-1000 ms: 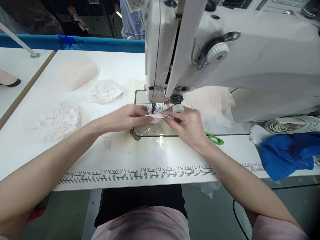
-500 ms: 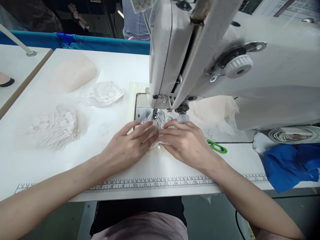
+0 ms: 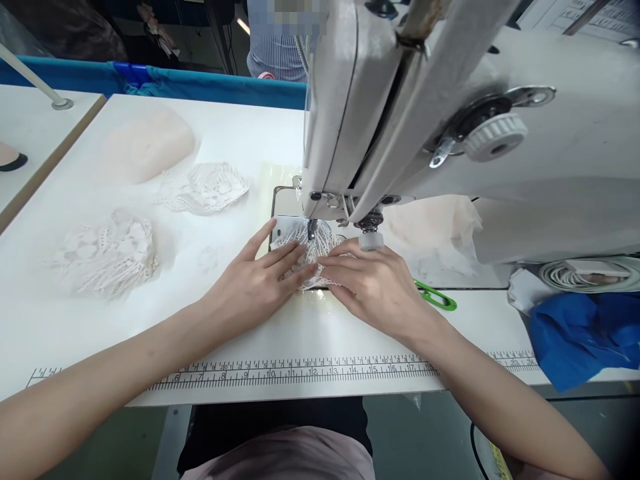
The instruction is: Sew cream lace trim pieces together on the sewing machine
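A piece of white lace (image 3: 311,255) lies under the presser foot (image 3: 312,229) of a sewing machine (image 3: 345,120), on its metal plate. My left hand (image 3: 257,285) lies flat over the lace's left side, its fingers apart and the index stretched out toward the plate. From the right, my right hand (image 3: 373,283) has its bent fingers drawn together on the lace's edge; the thumb is mostly hidden beneath them. Just right of that hand, a green thread snipper (image 3: 436,295) rests on the table.
Two more lace pieces, one nearer (image 3: 113,257) and one farther (image 3: 213,188), lie left beside a pale cup-shaped piece (image 3: 150,143). Sheer pale fabric (image 3: 433,223) sits under the machine arm. Blue cloth (image 3: 585,333) and coiled tape (image 3: 590,275) are at right. A printed ruler (image 3: 300,373) runs along the front edge.
The lace under the presser foot looks more spread out. My left hand has shifted slightly left, its index finger opening away from the others. My right hand stays nearly in place.
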A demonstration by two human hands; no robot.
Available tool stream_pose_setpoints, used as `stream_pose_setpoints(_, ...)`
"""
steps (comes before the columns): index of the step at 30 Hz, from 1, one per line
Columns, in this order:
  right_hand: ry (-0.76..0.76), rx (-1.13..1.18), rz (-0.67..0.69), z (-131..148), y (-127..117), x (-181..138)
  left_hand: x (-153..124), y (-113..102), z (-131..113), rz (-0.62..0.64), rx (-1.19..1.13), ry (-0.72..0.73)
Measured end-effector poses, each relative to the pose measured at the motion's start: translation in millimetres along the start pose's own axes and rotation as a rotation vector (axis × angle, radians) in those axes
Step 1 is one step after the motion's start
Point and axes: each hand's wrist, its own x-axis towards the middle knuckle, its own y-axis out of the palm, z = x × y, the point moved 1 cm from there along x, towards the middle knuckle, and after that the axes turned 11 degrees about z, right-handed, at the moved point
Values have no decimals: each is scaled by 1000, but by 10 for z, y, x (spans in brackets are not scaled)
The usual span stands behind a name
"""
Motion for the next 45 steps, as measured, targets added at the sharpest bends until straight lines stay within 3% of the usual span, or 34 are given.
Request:
stream_pose_setpoints(19, 100, -73, -22, -135, 172, 117, 130, 86, 190, -43, -143, -100)
stream_pose_setpoints(25, 253, 130, -122, -184, 207, 145, 225, 48, 249, -41, -509, -269)
stream_pose_setpoints(28, 299, 209, -111, -198, 211, 163, 251, 36, 275, -23, -636, -318)
stream_pose_setpoints(32, 218, 149, -95, -158, 211, 126, 201, 60, 255, -50, -512, -235)
stream_pose_setpoints(39, -3, -81, -168, -78, 215, 41, 31, 35, 58, -97, 44, -6)
stream_pose_setpoints(45, -3, -124, -161, -82, 195, 38, 10, 25, -10, -81, 137, 0)
